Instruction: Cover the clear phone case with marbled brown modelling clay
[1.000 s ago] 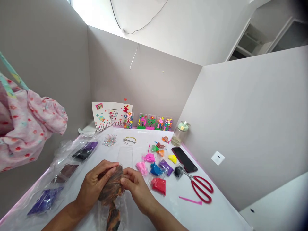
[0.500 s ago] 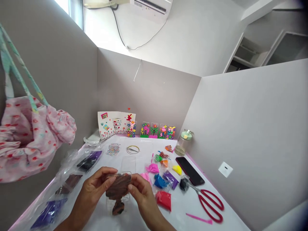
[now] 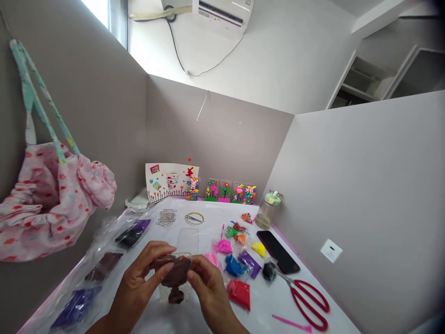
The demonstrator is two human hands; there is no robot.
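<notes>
Grey partitions wall in a white-covered table on three sides. At far left, a pink patterned cloth, bag or garment, hangs by teal straps; whether it holds anything cannot be told. Below it, clear plastic wrapping along the table's left side encloses dark, brown and purple pieces.

Near the table's front, the left hand and right hand hold a brown slab above the surface, thumbs and fingers closed on its opposite edges. A narrower brown part shows beneath it, against clear plastic. If the slab is soft, as it looks, uneven thumb pressure could dent or tear it; the narrow part might sag or break away for lack of support.

At right rear stands a transparent bottle with a pale green lid and what seems a little liquid. Nearer, red-handled scissors point at a clear packet of black material; a nudge could puncture it. Beside it, small packets hold red, blue and purple material.
</notes>
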